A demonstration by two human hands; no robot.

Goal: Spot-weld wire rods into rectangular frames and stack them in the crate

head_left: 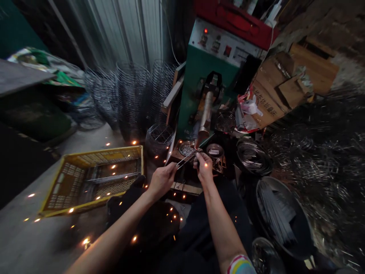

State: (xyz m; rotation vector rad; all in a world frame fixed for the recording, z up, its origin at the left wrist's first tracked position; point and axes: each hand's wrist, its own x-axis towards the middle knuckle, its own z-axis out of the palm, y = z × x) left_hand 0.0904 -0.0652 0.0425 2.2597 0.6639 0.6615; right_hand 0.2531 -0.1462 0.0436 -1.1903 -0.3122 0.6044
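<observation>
Near the middle of the head view, my left hand [163,179] is closed on one end of a thin metal wire piece [186,158]. The piece slants up to the right, to the tip of a spot welding machine [205,114]. My right hand [204,163] is pinched at that far end, just under the electrode; what its fingertips hold is too small to make out. A round dish of small metal parts [186,148] sits just behind the wire piece. Orange sparks fly over my arms and the floor.
A yellow crate [94,154] with metal rods stands at left. Stacks of wire baskets [133,95] are behind it. On the right are a basin of rods [285,182], a wire coil [253,156], cardboard boxes [268,95] and a heap of wire parts [327,152].
</observation>
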